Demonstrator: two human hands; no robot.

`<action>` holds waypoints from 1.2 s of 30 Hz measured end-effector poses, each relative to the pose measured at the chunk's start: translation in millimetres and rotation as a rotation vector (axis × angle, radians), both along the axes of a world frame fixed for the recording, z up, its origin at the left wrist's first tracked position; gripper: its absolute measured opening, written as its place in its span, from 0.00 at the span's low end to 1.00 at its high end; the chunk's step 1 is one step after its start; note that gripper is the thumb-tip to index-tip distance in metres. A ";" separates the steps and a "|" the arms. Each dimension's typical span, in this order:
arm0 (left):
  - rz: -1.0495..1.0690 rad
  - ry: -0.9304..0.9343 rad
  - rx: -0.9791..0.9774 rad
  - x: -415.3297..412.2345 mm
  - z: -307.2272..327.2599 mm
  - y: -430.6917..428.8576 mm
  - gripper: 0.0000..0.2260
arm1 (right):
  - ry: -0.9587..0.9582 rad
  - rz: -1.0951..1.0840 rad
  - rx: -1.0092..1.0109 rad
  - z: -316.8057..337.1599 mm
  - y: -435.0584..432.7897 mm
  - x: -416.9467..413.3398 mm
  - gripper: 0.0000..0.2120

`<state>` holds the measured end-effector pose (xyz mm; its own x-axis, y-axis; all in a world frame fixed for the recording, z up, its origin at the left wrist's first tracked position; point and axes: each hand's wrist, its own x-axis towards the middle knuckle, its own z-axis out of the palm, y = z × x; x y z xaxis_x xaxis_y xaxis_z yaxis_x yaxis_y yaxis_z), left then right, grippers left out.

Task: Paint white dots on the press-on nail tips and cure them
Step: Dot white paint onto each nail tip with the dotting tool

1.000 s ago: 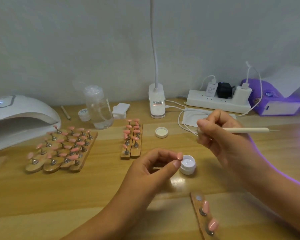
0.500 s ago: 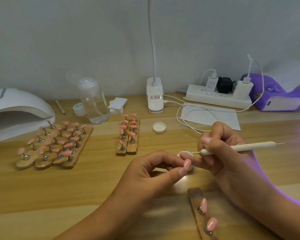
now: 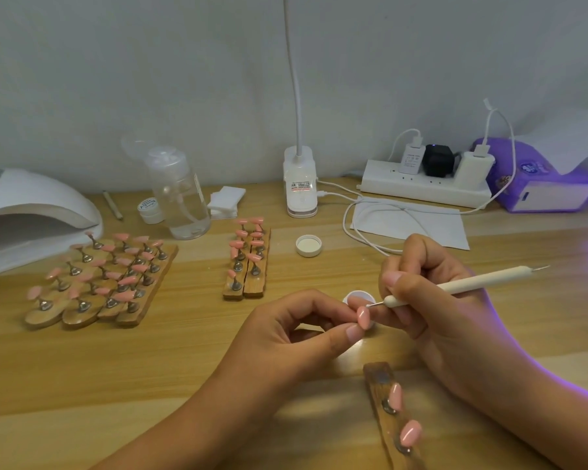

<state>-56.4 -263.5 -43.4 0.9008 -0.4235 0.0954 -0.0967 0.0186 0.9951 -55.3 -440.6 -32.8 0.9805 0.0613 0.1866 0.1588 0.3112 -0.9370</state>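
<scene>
Head view looks down on the dotting step. The person's left hand (image 3: 296, 330) pinches one pink nail tip (image 3: 363, 317) between thumb and forefinger, just in front of the open paint pot (image 3: 357, 296). That grip is closed tight, though whether on the tip's edges or on a stand beneath it I can't tell. The right hand (image 3: 431, 300), just right of the pot, has a pen-style grip closed round the white dotting tool (image 3: 469, 281). Its fine metal point is at the tip's upper face, but I can't make out actual contact.

Nearer the person than the pot lies a wooden strip (image 3: 375, 374) carrying two more pink tips. Behind the pot sits its lid (image 3: 308, 245). Left of the pot stand two groups of loaded holders (image 3: 99, 279), and farthest left the white curing lamp (image 3: 31, 212).

To my eye, steadiness matters most here, so brace the two hands against each other. Touch straight down and lift straight up, without dragging. A small bead of white is enough, reloaded from the pot for each dot. Hold the tip level so nothing runs, and keep the thumb off wet paint before it goes under the lamp.
</scene>
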 end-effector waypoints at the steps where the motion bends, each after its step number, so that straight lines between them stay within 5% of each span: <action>1: -0.002 0.000 0.001 0.1 0.0 0.0 0.08 | -0.001 -0.001 -0.002 0.0 -0.1 0.0 0.11; 36: 0.018 0.016 -0.024 -0.5 4.0 -2.7 0.02 | 0.006 0.007 -0.004 -3.4 0.5 3.1 0.11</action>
<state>-56.9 -266.3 -39.4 0.9097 -0.4051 0.0911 -0.0815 0.0409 0.9958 -52.2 -440.1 -36.2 0.9812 0.0692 0.1803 0.1507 0.3089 -0.9391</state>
